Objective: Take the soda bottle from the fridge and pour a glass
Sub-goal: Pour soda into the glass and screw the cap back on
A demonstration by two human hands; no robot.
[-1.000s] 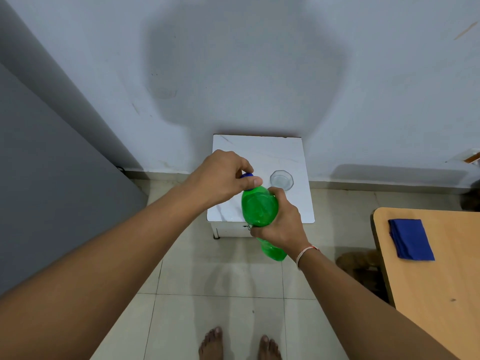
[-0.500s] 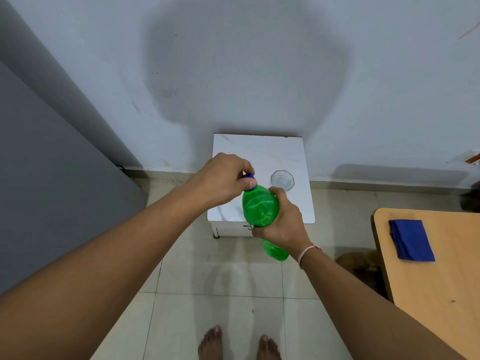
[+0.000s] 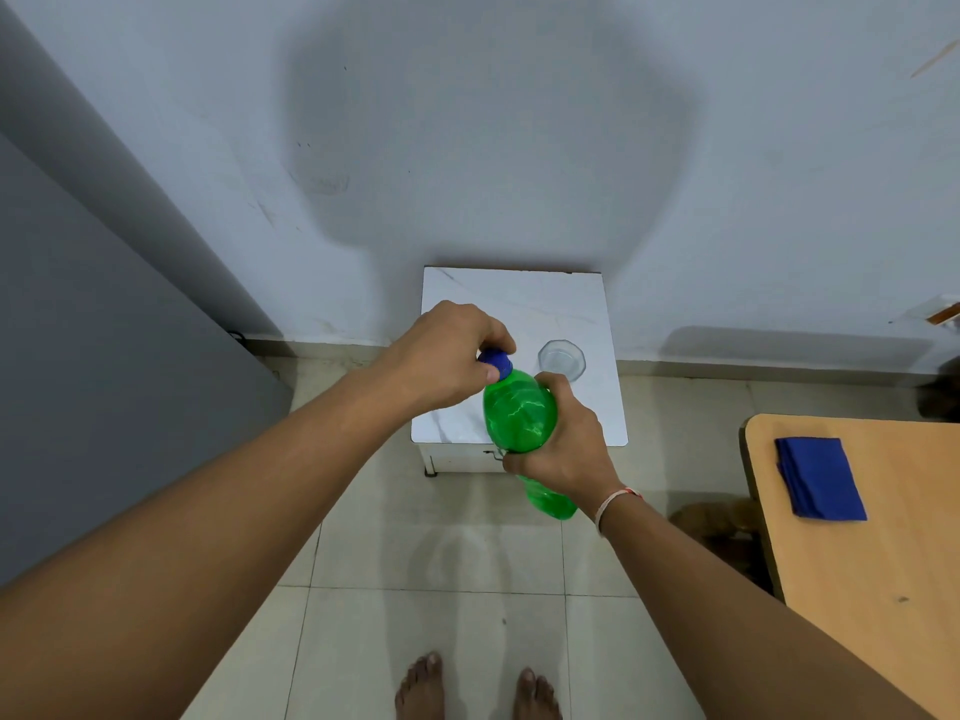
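Note:
A green soda bottle (image 3: 519,415) is held in the air above the front edge of a small white table (image 3: 514,304), tilted with its neck away from me. My right hand (image 3: 563,441) grips the bottle around its middle. My left hand (image 3: 447,356) pinches the blue cap (image 3: 496,362) at the bottle's top with thumb and fingers. A clear empty glass (image 3: 562,360) stands upright on the table, just right of the cap and apart from both hands.
The grey fridge side (image 3: 104,356) fills the left. A wooden table (image 3: 872,537) with a folded blue cloth (image 3: 821,478) stands at the right. The tiled floor and my bare feet (image 3: 472,688) lie below. A wall rises right behind the white table.
My left hand has shifted on the cap, its fingers turned so more of the blue cap shows. The bottle and right hand stay almost in place.

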